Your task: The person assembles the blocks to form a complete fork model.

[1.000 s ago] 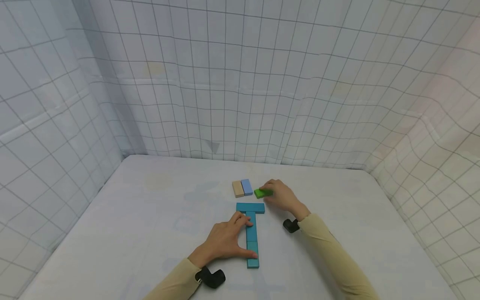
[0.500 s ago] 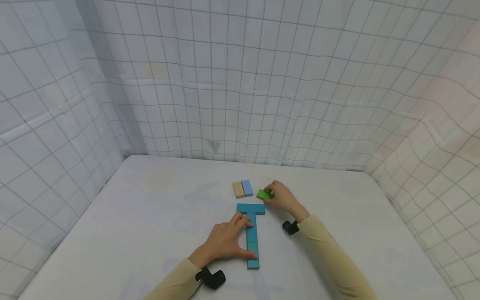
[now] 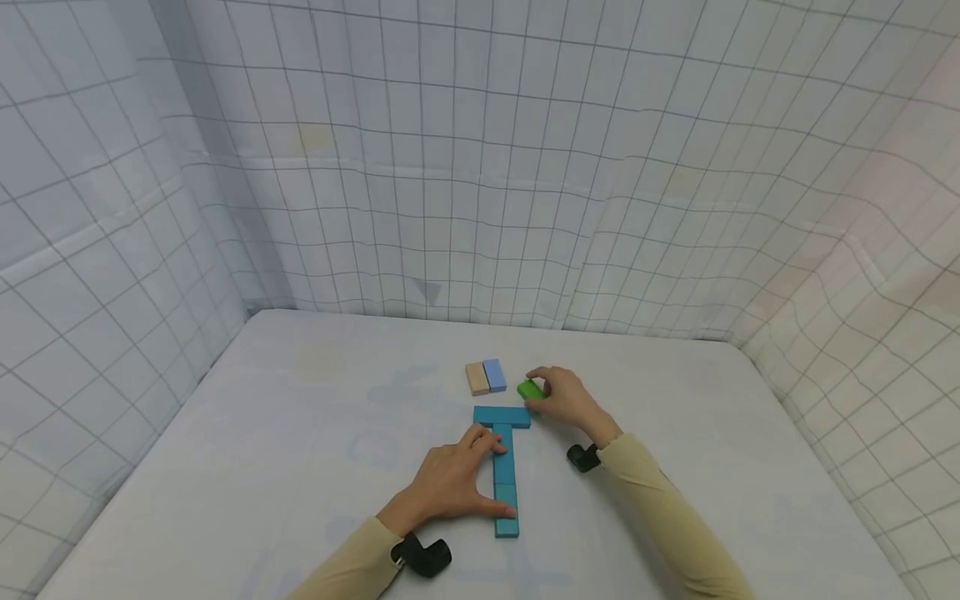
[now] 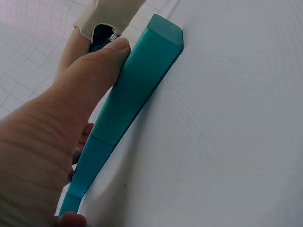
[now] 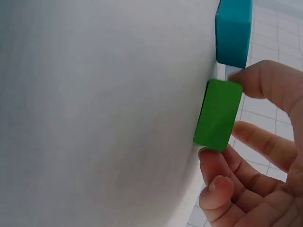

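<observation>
In the head view, teal blocks form a T: a crossbar block (image 3: 513,417) lies across the far end of a stem of two, an upper block (image 3: 504,467) and a lower block (image 3: 506,495). My left hand (image 3: 447,478) rests over the stem, thumb spread from the fingers; in the left wrist view the thumb lies on the near teal block (image 4: 137,90). Just beyond the crossbar's right end, my right hand (image 3: 568,397) pinches a green block (image 3: 530,390) between thumb and fingers. The right wrist view shows the green block (image 5: 218,116) low at the white surface, apart from the teal one.
A tan block (image 3: 477,379) and a light blue block (image 3: 494,376) lie side by side behind the crossbar, left of the green block. The white table (image 3: 300,467) meets grid-patterned curtains (image 3: 480,208) at its back and sides.
The green block has turned in my right hand and shifted slightly right and towards me. My left hand and the teal blocks stay put.
</observation>
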Available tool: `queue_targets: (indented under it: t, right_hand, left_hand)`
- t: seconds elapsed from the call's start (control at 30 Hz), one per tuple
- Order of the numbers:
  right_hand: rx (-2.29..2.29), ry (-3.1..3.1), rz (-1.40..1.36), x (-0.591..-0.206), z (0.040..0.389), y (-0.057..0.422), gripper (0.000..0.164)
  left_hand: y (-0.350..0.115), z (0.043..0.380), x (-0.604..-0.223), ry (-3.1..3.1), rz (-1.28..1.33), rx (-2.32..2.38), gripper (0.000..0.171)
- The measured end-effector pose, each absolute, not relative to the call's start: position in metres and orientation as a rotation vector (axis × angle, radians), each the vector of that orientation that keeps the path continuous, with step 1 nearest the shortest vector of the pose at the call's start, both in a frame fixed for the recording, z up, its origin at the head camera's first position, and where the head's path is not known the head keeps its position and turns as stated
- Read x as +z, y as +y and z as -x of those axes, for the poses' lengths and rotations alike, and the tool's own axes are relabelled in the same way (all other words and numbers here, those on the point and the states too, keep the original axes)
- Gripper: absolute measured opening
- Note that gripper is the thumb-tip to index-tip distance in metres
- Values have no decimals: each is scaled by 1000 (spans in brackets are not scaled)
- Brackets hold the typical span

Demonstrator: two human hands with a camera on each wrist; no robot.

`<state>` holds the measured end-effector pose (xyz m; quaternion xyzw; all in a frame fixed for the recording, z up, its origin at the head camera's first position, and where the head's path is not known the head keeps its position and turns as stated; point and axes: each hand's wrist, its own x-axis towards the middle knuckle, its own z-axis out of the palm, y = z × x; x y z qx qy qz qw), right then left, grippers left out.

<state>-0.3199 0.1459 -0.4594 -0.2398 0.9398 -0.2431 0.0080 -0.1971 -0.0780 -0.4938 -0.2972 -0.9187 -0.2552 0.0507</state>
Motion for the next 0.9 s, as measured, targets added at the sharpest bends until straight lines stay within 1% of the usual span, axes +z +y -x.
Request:
queue_targets:
  t: [0.2, 0.33, 0.63, 0.77, 0.9]
  right_hand:
    - [-801, 2823, 763, -459, 323, 156, 45]
    - [-787, 2717, 824, -455, 324, 165, 49]
    - [-658, 2640, 980, -440, 320, 182, 67]
    - [-663, 2661, 1032, -441, 320, 185, 65]
    - [-717, 2678, 993, -446, 321, 184, 62]
  left_hand:
    - [-78, 198, -492, -2808, 905, -763, 85]
    - [-79, 198, -491, -2812, 909, -766, 84]
    - [-79, 199, -491, -2808, 929, -762, 83]
    - [-79, 199, -491, -2803, 934, -770, 83]
    - [-80, 201, -492, -2814, 920, -772, 84]
